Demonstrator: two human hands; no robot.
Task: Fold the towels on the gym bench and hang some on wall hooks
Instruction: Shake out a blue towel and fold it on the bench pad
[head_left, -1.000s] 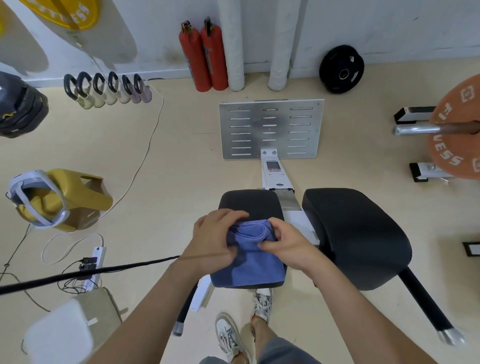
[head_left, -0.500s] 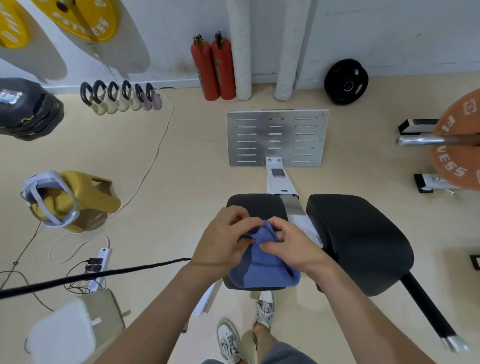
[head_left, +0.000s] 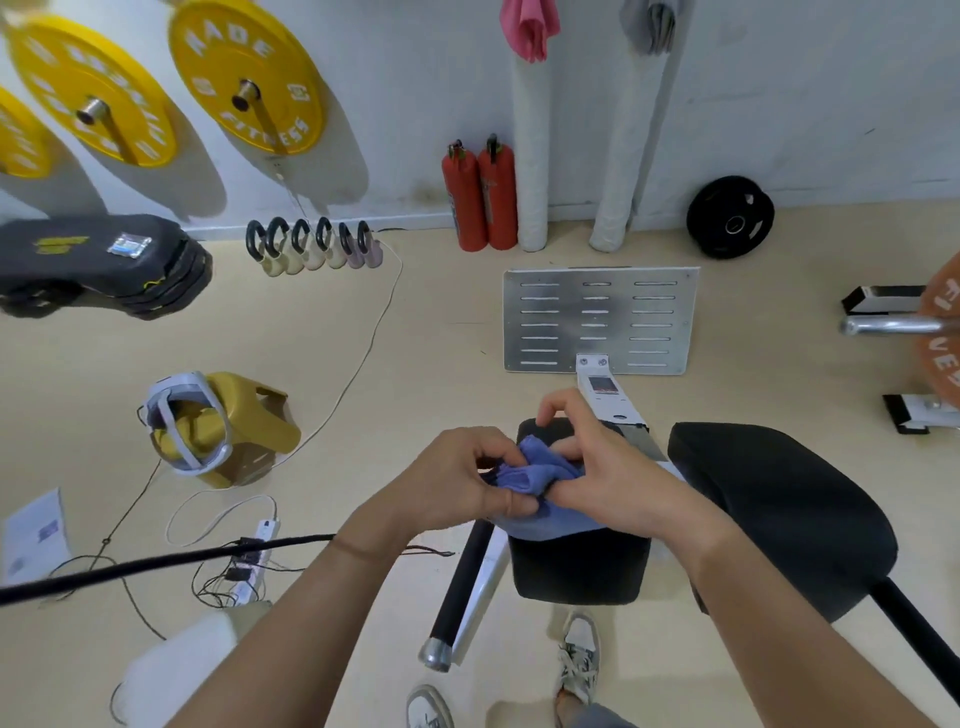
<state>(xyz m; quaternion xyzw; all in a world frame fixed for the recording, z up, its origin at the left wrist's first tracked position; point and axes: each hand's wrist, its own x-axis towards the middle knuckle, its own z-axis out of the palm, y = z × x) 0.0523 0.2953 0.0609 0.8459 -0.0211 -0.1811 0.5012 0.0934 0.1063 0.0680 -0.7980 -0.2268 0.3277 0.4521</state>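
Observation:
A blue towel (head_left: 540, 480) is bunched between both hands above the small black bench pad (head_left: 579, 569). My left hand (head_left: 449, 480) pinches its left side with curled fingers. My right hand (head_left: 605, 467) grips the right side, thumb underneath, with two fingers raised. The towel's lower edge hangs down over the pad. A pink towel (head_left: 530, 28) and a grey towel (head_left: 649, 23) hang high on the white wall at the top.
A larger black pad (head_left: 779, 514) lies to the right, a metal footplate (head_left: 600, 319) ahead. Two red extinguishers (head_left: 480, 195), kettlebells (head_left: 314, 247), yellow plates (head_left: 247, 75), a gold helmet (head_left: 218, 428), cables and a power strip (head_left: 254, 561) fill the left floor. A barbell (head_left: 893, 325) is at right.
The towel went from lying flat and folded on the pad to being gathered and lifted in both hands. The view tilted upward, bringing the hung towels on the wall into sight.

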